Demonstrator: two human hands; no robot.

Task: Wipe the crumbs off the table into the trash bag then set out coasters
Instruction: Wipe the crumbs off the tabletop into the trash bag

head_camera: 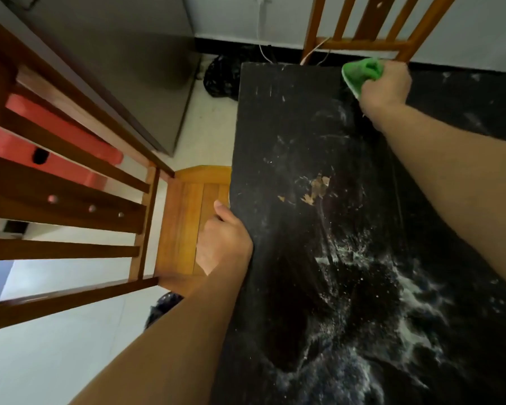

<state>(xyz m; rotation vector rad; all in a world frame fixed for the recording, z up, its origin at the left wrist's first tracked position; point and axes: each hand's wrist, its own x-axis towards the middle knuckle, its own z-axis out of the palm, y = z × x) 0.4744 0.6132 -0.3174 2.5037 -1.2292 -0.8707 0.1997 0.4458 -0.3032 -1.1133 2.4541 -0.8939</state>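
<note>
Crumbs [415, 290] smeared across the black counter [275, 127], thickest near-right, streaks running near to far. Green cloth [360, 73] at the far edge, clutched in right grip [386, 86], tip pointing left. Left grip [224, 241] at left edge, fingers hidden, state untellable.

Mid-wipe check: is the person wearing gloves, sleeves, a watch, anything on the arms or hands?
Nothing worn shows. The left hand and right hand are ungloved, with no rings, watch or bands. The left forearm and right forearm are uncovered up to the frame edge; no sleeve shows.
</note>
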